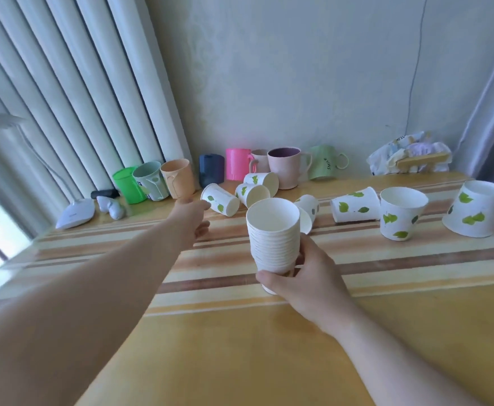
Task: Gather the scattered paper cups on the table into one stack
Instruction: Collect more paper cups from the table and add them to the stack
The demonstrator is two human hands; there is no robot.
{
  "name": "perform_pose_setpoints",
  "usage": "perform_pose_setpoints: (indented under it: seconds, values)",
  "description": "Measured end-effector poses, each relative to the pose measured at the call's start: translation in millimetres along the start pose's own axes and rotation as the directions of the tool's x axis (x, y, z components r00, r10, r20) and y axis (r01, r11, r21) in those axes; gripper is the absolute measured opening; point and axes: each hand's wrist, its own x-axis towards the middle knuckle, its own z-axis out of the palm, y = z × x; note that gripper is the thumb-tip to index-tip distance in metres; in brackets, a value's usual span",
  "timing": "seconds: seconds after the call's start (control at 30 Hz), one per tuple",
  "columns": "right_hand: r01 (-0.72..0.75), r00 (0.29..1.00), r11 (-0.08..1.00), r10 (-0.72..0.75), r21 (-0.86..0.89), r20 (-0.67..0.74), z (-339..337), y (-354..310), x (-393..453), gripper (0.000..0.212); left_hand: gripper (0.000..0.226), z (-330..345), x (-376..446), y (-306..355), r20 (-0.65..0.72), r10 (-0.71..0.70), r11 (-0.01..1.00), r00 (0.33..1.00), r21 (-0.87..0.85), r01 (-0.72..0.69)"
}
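**Reaching for the next cup**

The right hand grips a tall stack of white paper cups at centre frame, fingers curled round its base. The left hand stretches, fingers loose and empty, toward a leaf-printed paper cup lying on its side just beyond. That cup could roll away if nudged; the stack may tip, being held so low.
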Motion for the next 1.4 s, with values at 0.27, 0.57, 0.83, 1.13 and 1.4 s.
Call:
perform_pose_setpoints:
  seconds: [0.27, 0.57, 0.83, 1.13, 1.4]
  values:
    - [-0.003, 1.0, 1.0, 0.002, 0.022, 0.019, 3, 8, 7, 0.046, 0.106, 54, 65, 15, -0.07, -0.035, 0.991, 0.997, 0.127, 0.044]
    - [-0.018, 1.0, 1.0, 0.018, 0.001, 0.01, 3, 7, 8, 0.047, 0.04, 25, 8, -9, -0.058, 0.176, 0.966, 0.983, -0.179, -0.184]
    - [-0.004, 1.0, 1.0, 0.004, -0.015, 0.005, 5, 4, 6, 0.05, 0.089, -2, -123, 30, 0.15, 0.545, 0.71, 0.825, -0.606, -0.359]
    - [-0.011, 1.0, 1.0, 0.012, -0.02, 0.028, 4, -3, 3, 0.062, 0.118, -2, -153, 1, 0.291, 0.655, 0.752, 0.697, -0.164, -0.638]
    - [0.007, 1.0, 0.999, -0.007, -0.048, 0.014, 5, -1, 3, 0.063, 0.067, 6, -142, -60, 0.564, 0.429, 0.848, 0.705, 0.018, -0.53]
